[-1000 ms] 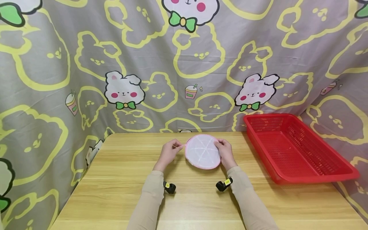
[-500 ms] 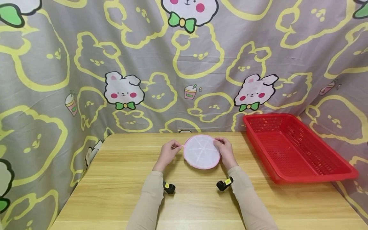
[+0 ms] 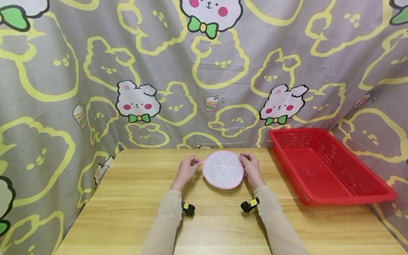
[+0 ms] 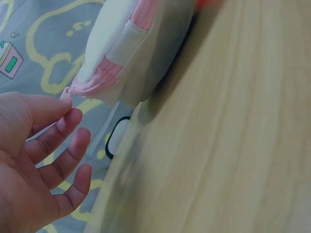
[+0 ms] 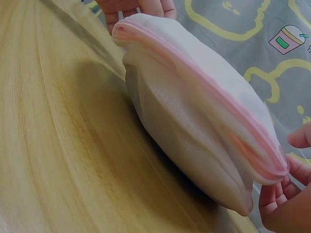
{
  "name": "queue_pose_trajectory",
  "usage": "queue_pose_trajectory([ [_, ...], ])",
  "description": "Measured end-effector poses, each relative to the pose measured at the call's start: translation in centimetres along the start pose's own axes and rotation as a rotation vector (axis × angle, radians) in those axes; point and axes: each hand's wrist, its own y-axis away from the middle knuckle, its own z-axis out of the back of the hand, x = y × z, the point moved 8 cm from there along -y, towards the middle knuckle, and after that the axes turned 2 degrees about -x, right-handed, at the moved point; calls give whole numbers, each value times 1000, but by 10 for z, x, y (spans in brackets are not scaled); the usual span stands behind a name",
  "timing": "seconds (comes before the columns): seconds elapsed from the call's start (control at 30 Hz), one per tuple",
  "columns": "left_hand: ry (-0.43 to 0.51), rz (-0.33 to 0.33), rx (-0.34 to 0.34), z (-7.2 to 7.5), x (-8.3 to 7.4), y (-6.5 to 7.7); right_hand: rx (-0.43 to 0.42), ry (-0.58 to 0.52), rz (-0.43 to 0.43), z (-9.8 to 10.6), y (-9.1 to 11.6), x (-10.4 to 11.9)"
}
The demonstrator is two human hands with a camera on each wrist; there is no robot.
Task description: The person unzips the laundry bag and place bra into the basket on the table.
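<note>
A round white mesh laundry bag [image 3: 224,170] with a pink zipper edge is held up, tilted toward me, over the back middle of the table. My left hand [image 3: 187,171] pinches the pink zipper pull [image 4: 66,94] between thumb and index finger, its other fingers loosely bent. At the opposite edge of the bag, my right hand [image 3: 251,170] has its fingers curled at the rim. In the right wrist view, the right thumb [image 5: 300,136] stands off the fabric while the other fingers touch the bag's end. The bag's sides bulge and crease below the zipper.
A red plastic basket [image 3: 288,166] with perforated walls stands on the right side of the wooden table [image 3: 127,212]. Behind and beside the table hangs a grey curtain [image 3: 178,71] with cartoon prints. A small black camera sits on each wrist.
My right hand has slid outward to the bag's edge, its thumb no longer lying over the top face. The bag has shifted slightly left. My left hand keeps its pinch on the zipper pull.
</note>
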Motion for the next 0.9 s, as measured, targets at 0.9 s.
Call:
queue_pose_trajectory([
  [0.9, 219, 110, -83, -19, 3, -13, 56, 155, 100, -5, -1, 6],
])
